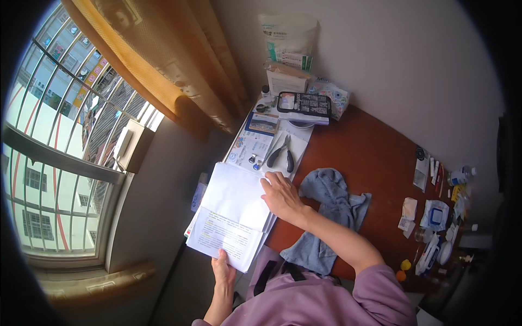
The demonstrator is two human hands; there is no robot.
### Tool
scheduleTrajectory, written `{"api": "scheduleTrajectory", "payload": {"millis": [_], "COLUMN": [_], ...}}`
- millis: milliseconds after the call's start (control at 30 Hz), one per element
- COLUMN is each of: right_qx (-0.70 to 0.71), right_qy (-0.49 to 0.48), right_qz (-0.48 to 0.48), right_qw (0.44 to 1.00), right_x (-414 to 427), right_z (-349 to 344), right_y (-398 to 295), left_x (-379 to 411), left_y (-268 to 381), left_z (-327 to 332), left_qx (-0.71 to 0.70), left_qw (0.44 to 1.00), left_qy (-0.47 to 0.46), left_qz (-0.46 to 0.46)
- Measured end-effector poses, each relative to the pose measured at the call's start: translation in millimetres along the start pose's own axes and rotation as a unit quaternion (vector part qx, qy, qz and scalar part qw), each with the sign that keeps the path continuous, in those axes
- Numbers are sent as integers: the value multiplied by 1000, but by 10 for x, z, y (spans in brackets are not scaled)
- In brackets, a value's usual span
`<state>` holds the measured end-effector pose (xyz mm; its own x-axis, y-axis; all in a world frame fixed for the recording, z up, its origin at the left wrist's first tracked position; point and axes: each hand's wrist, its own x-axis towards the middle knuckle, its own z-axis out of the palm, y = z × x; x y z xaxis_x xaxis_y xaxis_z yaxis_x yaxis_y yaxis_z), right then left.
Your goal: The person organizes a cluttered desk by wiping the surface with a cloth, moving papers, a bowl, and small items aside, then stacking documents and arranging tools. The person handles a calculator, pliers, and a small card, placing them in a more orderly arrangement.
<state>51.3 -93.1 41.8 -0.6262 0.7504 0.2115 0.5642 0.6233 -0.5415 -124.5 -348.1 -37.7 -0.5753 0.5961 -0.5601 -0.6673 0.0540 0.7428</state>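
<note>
A stack of white paper sheets [232, 199] lies over the near left corner of the table and juts past its edge. Its lower half shows printed text with yellow highlighting; the upper half looks blank. My left hand [223, 267] grips the bottom edge, thumb on top and fingers hidden underneath. At the stack's right edge rests my right hand [282, 197], fingers bent on the paper; whether it pinches a sheet is unclear. Just beyond lie black-handled nippers [281, 155] with their handles spread. A crumpled blue-grey towel [330, 220] sits below my right forearm.
The brown wooden table [367, 150] meets a wall. At its far corner stand a phone case [304, 104], a small bottle [266, 93] and a plastic bag [289, 40]. Wipes packs [434, 216] and a clear bottle [461, 176] line the right side. A yellow curtain [163, 61] hangs by the barred window.
</note>
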Motion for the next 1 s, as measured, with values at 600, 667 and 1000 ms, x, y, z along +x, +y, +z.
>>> {"api": "scheduleTrajectory", "payload": {"millis": [600, 667, 1000], "right_qx": [-54, -101, -227], "right_qy": [305, 379, 238], "right_qz": [88, 115, 219], "right_qw": [947, 913, 919], "right_x": [-1184, -973, -111], "right_z": [-747, -1179, -1163], "right_y": [1025, 1225, 2869], "left_x": [301, 285, -20], "left_y": [218, 328, 458], "left_z": [-203, -352, -693], "left_qx": [73, 62, 218], "left_qw": [992, 987, 941], "left_qy": [-2, 101, 225], "left_qz": [-105, -105, -127]}}
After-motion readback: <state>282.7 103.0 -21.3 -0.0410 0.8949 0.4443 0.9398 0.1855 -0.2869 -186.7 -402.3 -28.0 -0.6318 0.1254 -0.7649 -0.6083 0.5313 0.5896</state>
